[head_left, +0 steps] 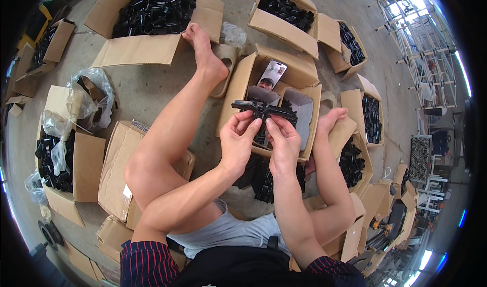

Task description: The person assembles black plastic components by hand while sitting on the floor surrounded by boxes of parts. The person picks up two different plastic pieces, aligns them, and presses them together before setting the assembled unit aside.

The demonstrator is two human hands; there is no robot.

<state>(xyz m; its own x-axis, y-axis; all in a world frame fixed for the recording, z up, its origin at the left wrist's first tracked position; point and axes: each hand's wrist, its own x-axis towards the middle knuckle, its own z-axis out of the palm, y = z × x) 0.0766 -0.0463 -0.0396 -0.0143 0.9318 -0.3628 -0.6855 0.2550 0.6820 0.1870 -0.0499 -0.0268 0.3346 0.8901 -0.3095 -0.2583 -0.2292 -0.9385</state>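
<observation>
My left hand point(237, 141) and my right hand point(285, 144) come together over an open cardboard box point(234, 97). Between their thumbs and fingers they hold a long black plastic part point(245, 105), lying crosswise with a thicker joint at its middle. Both hands are closed on it, and the fingertips partly cover that joint. Inside the box below stand a grey tray point(303, 104) and small black pieces, partly hidden by the hands. A phone point(274, 71) with a lit screen leans at the box's far side. More black parts point(265, 183) lie between my legs, under my forearms.
Cardboard boxes of black parts surround me: one at the far left point(104, 21), one at the far right point(284, 31), others at both sides. My bare legs flank the middle box. Clear plastic bags point(96, 92) lie left; a metal rack point(418, 48) stands right.
</observation>
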